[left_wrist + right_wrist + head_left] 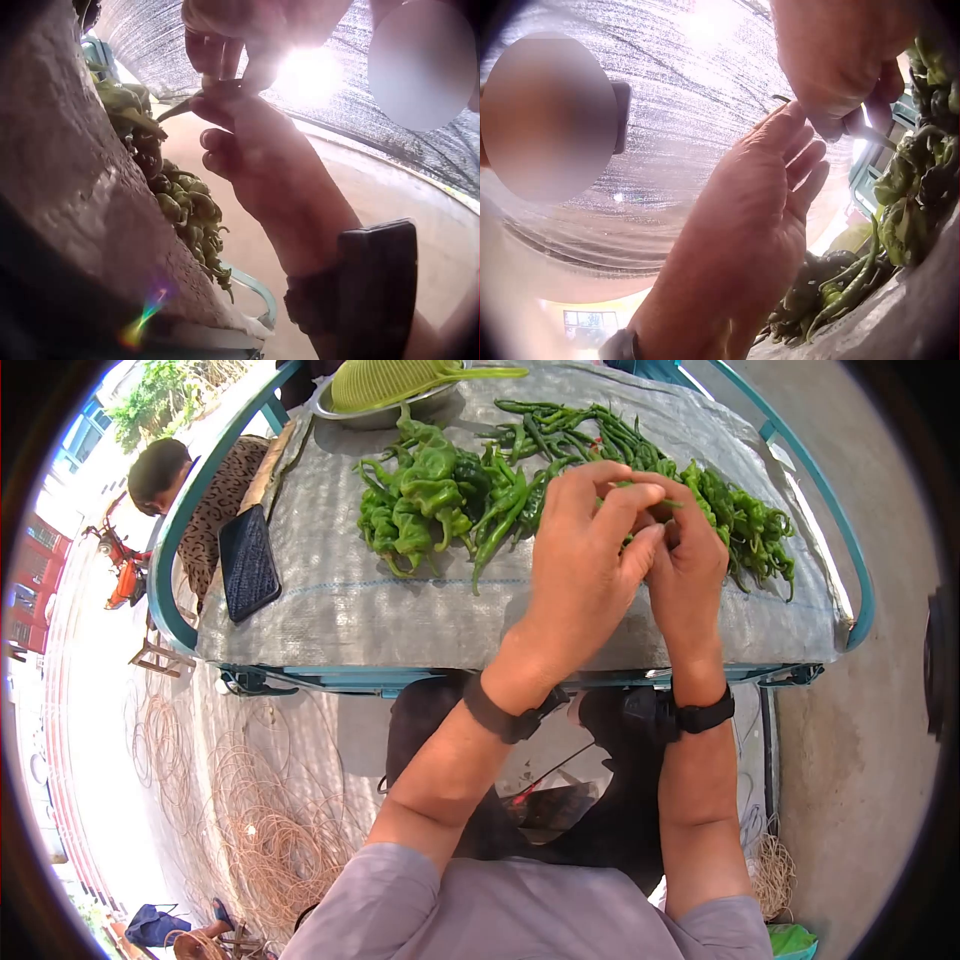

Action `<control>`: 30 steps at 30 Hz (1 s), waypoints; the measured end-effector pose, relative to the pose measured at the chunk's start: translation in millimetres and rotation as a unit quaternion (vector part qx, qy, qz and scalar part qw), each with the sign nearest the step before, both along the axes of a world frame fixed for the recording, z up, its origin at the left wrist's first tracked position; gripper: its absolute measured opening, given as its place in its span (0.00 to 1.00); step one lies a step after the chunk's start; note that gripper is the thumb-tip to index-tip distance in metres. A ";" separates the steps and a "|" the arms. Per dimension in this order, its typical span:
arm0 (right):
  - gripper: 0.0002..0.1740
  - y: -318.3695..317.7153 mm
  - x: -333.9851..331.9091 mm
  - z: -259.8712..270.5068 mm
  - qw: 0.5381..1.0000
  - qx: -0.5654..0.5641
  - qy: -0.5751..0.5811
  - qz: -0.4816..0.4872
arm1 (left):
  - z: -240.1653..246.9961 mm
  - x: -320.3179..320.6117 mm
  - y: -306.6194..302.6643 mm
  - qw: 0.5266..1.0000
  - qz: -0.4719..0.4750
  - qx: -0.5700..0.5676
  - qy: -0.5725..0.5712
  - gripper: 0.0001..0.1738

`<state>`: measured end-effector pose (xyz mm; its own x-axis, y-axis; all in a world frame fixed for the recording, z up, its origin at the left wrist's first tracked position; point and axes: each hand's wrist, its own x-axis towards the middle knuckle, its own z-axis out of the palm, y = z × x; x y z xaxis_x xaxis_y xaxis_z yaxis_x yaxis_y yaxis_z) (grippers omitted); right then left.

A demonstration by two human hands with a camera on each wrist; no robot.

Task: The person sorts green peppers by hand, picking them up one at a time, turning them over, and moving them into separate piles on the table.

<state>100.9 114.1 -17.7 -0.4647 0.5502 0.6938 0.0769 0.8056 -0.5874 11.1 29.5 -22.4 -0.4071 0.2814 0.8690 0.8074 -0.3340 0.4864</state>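
left hand (590, 550) and right hand (692, 565) pressed together above right part of table (400, 620), both sets of fingers narrow, pinching one thin green pepper (178, 110) between them, pepper pile (430, 500) just left, phone (247, 563) at left edge

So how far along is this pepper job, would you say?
Little looks finished. The peppers lie in loose heaps on the sack-covered table, a wrinkly pile beside long slim ones, and I can't see inside the colander. In hand, the left hand and right hand together pinch one slim pepper above the heaps. Most of the spread seemingly remains.
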 end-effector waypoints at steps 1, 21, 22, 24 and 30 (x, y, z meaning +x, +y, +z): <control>0.18 -0.3 1.5 1.8 1.000 -0.024 -0.011 -0.012 | 1.9 -1.5 -3.2 0.999 0.027 -0.025 -0.016 0.16; 0.09 -1.5 -5.8 -2.5 0.970 0.158 -0.059 -0.175 | -35.7 -41.2 -22.6 0.885 0.272 -0.371 0.073 0.13; 0.09 -2.0 -5.8 -2.3 0.971 0.163 -0.055 -0.166 | -38.1 -43.4 -22.2 0.889 0.271 -0.363 0.071 0.15; 0.09 -2.1 -6.4 -3.2 0.976 0.156 -0.050 -0.143 | -39.7 -46.5 -21.6 0.897 0.266 -0.345 0.070 0.16; 0.09 -4.1 -7.7 -3.8 0.985 0.136 -0.023 -0.106 | -31.6 -42.0 -21.0 0.927 0.205 -0.314 -0.008 0.13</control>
